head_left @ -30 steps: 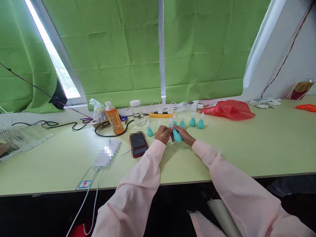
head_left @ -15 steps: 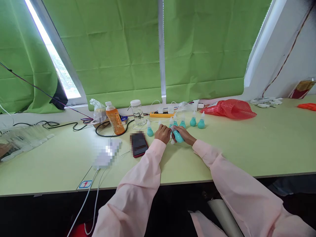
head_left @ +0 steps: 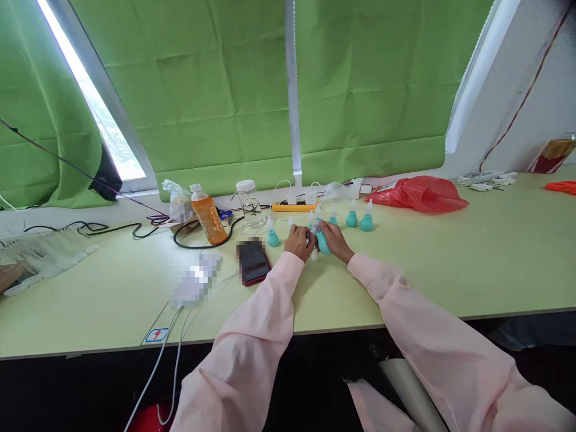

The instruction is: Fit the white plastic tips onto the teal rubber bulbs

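Note:
My right hand [head_left: 335, 240] is wrapped round a teal nasal aspirator bulb [head_left: 323, 243], held just above the table with the bulb end low. My left hand [head_left: 300, 242] is closed right beside it, fingertips meeting near the bulb; what they pinch is hidden. A small white piece [head_left: 314, 255] shows on the table below the hands. More teal aspirators with clear pointed tips stand upright about the hands: one aspirator [head_left: 272, 234] to the left, and to the right an aspirator [head_left: 351, 217] and another aspirator [head_left: 366, 219]. Several others behind my hands are partly covered.
A phone [head_left: 254, 262] lies left of my left hand. Further back stand an orange drink bottle [head_left: 209, 216], a clear jar [head_left: 252, 207] and an orange power strip [head_left: 294, 207]. A red plastic bag [head_left: 418, 195] lies at the back right. White cables [head_left: 155, 366] hang over the front edge.
My right hand has turned the aspirator bulb from a slant to more upright, its round end now lower and nearer my left hand. My left hand stays almost in place.

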Demonstrator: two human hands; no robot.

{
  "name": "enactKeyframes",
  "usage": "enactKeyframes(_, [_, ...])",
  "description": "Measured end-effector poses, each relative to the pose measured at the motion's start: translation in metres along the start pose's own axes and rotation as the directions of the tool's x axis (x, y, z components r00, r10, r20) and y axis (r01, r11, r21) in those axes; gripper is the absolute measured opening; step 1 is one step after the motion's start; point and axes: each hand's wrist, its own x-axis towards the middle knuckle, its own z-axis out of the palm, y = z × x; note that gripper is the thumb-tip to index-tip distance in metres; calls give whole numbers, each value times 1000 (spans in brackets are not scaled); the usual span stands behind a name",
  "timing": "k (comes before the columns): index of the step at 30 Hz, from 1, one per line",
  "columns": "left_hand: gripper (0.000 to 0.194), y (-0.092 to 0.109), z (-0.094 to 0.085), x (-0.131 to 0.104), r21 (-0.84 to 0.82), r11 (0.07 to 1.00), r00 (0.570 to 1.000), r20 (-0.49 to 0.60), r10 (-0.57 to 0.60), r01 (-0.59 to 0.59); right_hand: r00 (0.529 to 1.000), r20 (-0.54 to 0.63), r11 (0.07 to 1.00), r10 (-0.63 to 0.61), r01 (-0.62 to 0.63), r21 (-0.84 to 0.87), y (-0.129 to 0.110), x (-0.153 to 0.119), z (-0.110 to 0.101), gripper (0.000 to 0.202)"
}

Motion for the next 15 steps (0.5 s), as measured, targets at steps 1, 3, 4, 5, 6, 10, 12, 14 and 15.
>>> enactKeyframes(1, [6,-1,-1,1,6,1000,1000,16,-22,22,999,-47,1000,-22,22,2,0,1,-2,35])
enactKeyframes(3, [8,-5,-4,3,24,997,996,58,-70,69,990,-131,998,-58,60,7,-2,4,-7,35])
enactKeyframes(4, [9,-7,-5,4,35,995,992,88,-93,90,984,-159,997,-73,75,8,-3,5,-10,35])
enactKeyframes(5, [9,-10,-6,5,45,993,986,126,-113,108,981,-176,996,-86,89,7,-5,6,-13,35])
enactKeyframes(6, [9,-13,-6,5,54,991,977,172,-128,121,979,-178,995,-97,99,5,-7,7,-16,34])
enactKeyframes(10, [17,-21,-1,4,69,987,908,387,-158,142,990,-88,994,-109,106,-34,-10,5,-17,31])
enactKeyframes(12, [23,-21,3,3,69,985,870,463,-173,159,995,-13,992,-103,102,-77,-10,2,-15,30])
enactKeyframes(14, [23,-20,4,3,69,980,847,495,-194,184,993,67,985,-102,110,-136,-10,-1,-12,28])
enactKeyframes(15, [23,-19,4,3,67,978,845,494,-205,198,989,106,978,-105,122,-170,-11,-3,-11,26])
